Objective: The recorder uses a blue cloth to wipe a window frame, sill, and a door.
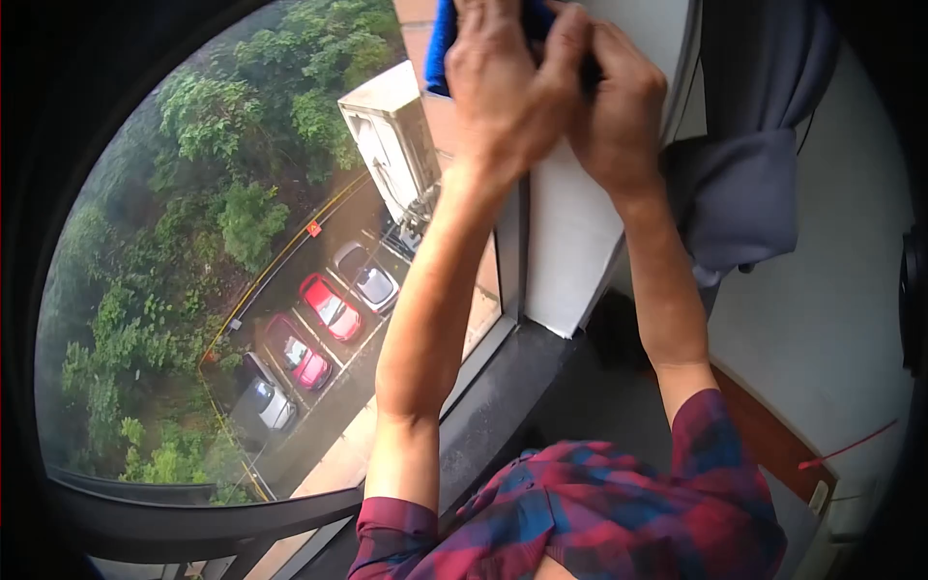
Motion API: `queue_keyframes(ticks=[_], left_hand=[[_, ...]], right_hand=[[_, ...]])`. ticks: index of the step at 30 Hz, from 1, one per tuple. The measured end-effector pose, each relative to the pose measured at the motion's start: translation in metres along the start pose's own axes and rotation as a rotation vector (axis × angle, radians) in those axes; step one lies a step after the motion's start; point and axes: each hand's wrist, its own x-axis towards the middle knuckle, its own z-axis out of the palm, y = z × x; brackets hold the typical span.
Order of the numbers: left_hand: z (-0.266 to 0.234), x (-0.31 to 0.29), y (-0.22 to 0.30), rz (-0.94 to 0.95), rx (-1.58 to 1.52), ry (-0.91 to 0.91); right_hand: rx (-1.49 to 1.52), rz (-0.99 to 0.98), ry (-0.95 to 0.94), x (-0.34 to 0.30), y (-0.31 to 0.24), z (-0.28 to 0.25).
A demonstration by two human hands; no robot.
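Both my arms reach up to the top edge of the view, beside the window's upright frame. My left hand (pixel 493 92) is closed on a bright blue cloth (pixel 438 53), which shows on both sides of its fingers. Right against it is my right hand (pixel 621 111), with its fingers curled in. Something dark shows between the two hands, and what the right fingers hold is hidden. Behind the hands runs a white upright panel (pixel 570 237), next to the dark metal window frame (pixel 512 253).
A dark sill (pixel 503 382) lies below my arms. To the right, a grey curtain (pixel 739 193) hangs bunched near a pale wall. Outside, far below, are parked cars (pixel 331 307) and trees; a white air-conditioner unit (pixel 391 145) sits on the outer wall.
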Motion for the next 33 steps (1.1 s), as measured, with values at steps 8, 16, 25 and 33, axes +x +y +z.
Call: queue_keyframes(ticks=[8, 16, 25, 33], left_hand=[[0.020, -0.128, -0.016, -0.124, -0.009, -0.021], [0.040, -0.350, -0.051, -0.542, -0.102, -0.118], [-0.006, -0.429, 0.015, -1.740, -1.494, 0.420], [-0.107, -0.457, 0.060, -1.649, -0.799, 0.262]], right_hand=[[0.005, 0.215, 0.137, -0.128, -0.012, 0.042], [0.115, 0.693, -0.111, -0.312, -0.035, 0.071], [0.122, 0.762, -0.526, -0.359, -0.121, 0.035], [0.472, 0.542, -0.743, -0.353, -0.214, 0.021]])
